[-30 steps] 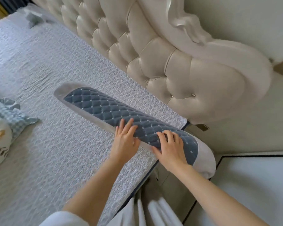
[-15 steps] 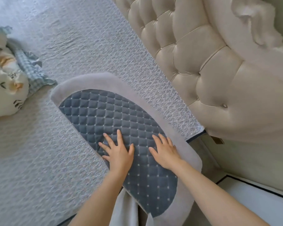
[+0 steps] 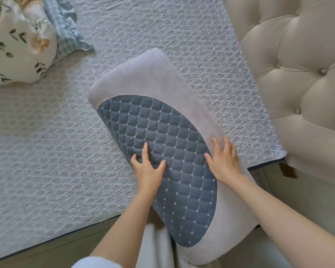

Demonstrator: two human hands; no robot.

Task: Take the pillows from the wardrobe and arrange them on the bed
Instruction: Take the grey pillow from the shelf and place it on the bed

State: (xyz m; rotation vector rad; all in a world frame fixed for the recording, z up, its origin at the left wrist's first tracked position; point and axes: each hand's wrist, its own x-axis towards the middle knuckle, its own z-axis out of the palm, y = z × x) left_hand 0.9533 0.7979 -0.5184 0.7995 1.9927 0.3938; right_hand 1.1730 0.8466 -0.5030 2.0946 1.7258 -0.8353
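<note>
Grey pillow (image 3: pixel 155 78) (near end off-frame) under hands.

Grey plush pillow (image 3: pixel 143 78) w/ quilted blue diamond-stitch panel, on pale textured bedspread (image 3: pixel 46 151).

Lies flat, diagonal; near end overhangs bed edge, below both wrists. Left hand (image 3: pixel 148 171) spread flat on blue panel; right hand (image 3: pixel 223 161) flat at panel/grey border. White leaf-print pillow (image 3: pixel 16 49) well apart, far up-left of left hand.

Pillow (image 3: pixel 157 144) quilted cloth (fleecy border); headboard (image 3: pixel 298 74) glossy, tufted.
</note>
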